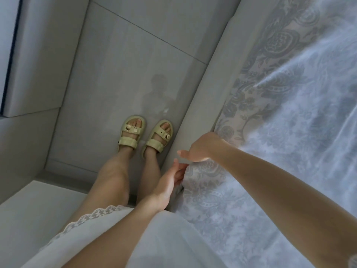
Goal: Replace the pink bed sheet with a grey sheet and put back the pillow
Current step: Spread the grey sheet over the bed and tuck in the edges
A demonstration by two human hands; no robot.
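1. Grey paisley-printed cloth sheet (280, 113): spread over the bed. Its hem runs lengthwise away from the person, just right of both hands' fingertips.
2. Left hand (168, 184): nearer the body. Fingers (181, 171) fairly straight and together, tips against the hem's fold.
3. Right hand (202, 147): further along the hem. Thumb out; the other fingers are hidden, so I cannot tell their state.
4. Pale padded bed rail (208, 84): just left of the fingers. The hem probably gets tucked down beside it.
5. Pillow: not in view.

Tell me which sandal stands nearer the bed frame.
The right sandal. Its outer edge is almost against the grey padded bed frame, while the left sandal stands on its far side, farther from the bed.
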